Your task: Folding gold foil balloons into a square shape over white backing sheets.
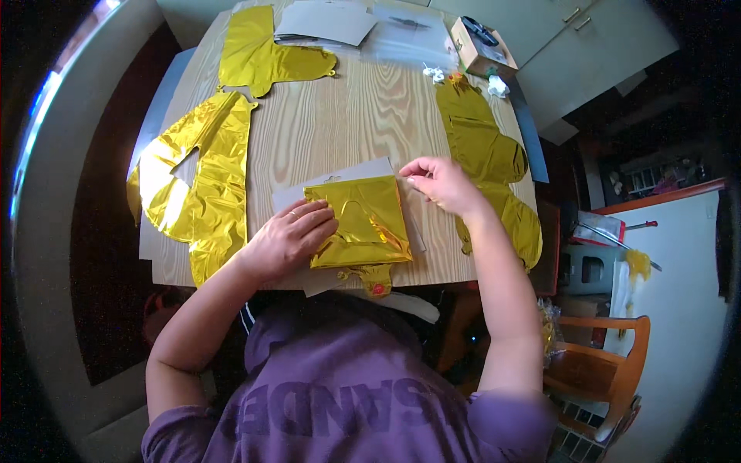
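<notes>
Gold foil, folded into a packet [367, 208], lies over a grey card [373, 167] at the near edge of the table [340, 116]. Left hand [289, 239]: fingers laid flat on the packet's left side, not gripping, probably to hold the folds down. Right hand [444, 185]: raised beside the far right corner, thumb and forefinger nearly together; cannot tell whether anything is pinched. Left foil sheet [224, 154] and right foil sheet [478, 147] presumably flank it for working room. Packet nearly square, long axis slightly left-right; its tab [377, 276] points near.

Glossy, creased foil piece [363, 208]; matt wood-grained tabletop [332, 116]
</notes>
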### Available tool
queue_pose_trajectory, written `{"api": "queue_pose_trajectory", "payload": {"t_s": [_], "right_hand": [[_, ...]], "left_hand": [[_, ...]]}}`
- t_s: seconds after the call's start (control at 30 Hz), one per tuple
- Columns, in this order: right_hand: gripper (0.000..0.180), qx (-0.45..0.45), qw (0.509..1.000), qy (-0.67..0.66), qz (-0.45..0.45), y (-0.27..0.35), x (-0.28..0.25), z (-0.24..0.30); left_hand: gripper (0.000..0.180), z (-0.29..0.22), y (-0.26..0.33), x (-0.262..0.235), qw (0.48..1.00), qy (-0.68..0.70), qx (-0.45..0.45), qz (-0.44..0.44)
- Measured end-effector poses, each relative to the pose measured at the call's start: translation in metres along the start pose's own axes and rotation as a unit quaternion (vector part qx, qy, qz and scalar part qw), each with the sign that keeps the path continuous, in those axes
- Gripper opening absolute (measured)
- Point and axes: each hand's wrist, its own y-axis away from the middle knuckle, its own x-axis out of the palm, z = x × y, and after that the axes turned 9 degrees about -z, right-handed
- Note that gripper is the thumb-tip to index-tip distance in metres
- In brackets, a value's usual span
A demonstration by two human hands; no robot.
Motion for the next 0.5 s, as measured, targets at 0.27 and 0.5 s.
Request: {"api": "queue_pose_trajectory", "payload": {"t_s": [0.27,0.5], "right_hand": [[0.014,0.039,0.993,-0.007,0.108,-0.041,0.004,0.013],[0.017,-0.178,0.966,0.179,-0.055,-0.034,0.037,0.022]], "left_hand": [[0.040,0.001,0.006,0.000,0.999,-0.026,-0.012,-0.017],[0.050,-0.011,0.012,-0.008,0.995,-0.050,-0.078,0.036]]}}
